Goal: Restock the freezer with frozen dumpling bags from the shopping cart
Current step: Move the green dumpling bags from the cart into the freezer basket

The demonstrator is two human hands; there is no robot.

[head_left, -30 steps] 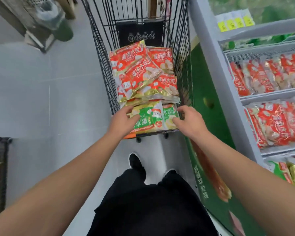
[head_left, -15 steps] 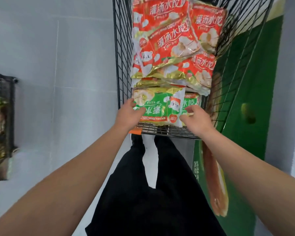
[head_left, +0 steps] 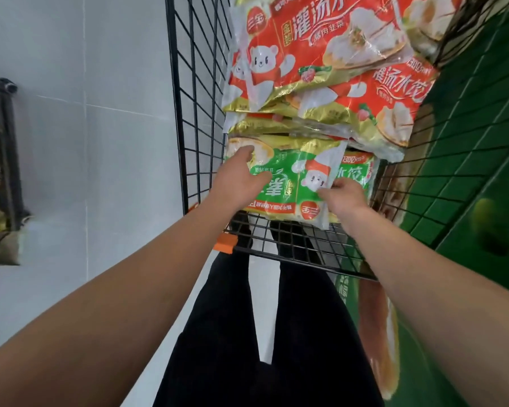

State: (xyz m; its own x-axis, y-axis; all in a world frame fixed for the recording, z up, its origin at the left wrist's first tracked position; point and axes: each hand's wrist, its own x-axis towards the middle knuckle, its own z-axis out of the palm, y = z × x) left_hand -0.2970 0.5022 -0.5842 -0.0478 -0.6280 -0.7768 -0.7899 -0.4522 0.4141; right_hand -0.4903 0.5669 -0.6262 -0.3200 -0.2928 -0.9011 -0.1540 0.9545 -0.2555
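A green dumpling bag (head_left: 285, 183) is lying at the near end of the wire shopping cart (head_left: 194, 92), under red dumpling bags (head_left: 315, 54). The left hand (head_left: 238, 183) is gripping its left edge, while the right hand (head_left: 346, 198) is pinching its right side.

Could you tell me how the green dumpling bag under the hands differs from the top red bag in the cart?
The green dumpling bag lies at the cart's near end; the top red bag lies farther in. The green one is held at both sides by the left hand and right hand; the red one is untouched. The green one sits low, the red one on a pile. Both show a bear and gold trim.
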